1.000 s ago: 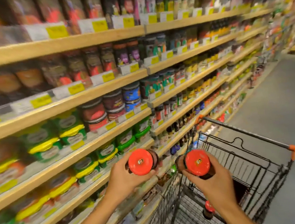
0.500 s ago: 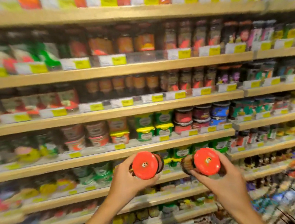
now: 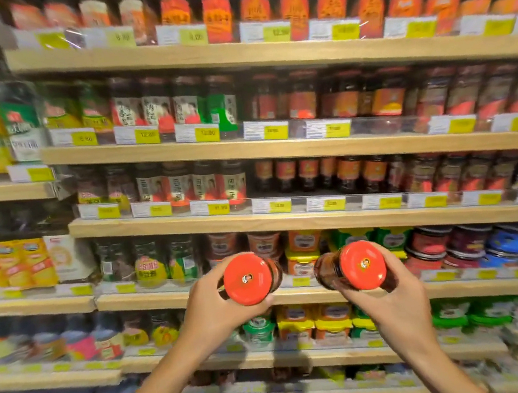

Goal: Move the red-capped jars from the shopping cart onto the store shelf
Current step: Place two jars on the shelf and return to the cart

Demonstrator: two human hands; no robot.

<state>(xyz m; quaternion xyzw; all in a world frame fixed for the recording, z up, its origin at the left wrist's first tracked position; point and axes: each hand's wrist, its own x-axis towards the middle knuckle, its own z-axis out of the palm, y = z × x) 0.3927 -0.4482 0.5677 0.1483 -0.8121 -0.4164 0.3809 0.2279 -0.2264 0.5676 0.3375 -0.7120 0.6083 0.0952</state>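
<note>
Each hand is clamped on a red-capped jar: the left hand wraps the left jar, the right hand the right jar, caps toward the camera, store shelf beyond. Glass looks heavy, slick, breakable; gripping the body suits.

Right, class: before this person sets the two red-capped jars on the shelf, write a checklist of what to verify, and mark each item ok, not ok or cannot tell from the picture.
1. Left hand grips the left jar firmly: ok, fingers curl round it.
2. Right hand grips the right jar: ok.
3. The two jars are apart, not knocking: ok, a gap shows between them.
4. Red caps seated on both jars: ok, as far as it shows.
5. Free slot on the shelf for these jars: cannot tell, the rows look full and blurred.
6. Matching product located: cannot tell, the labels are blurred.
</note>
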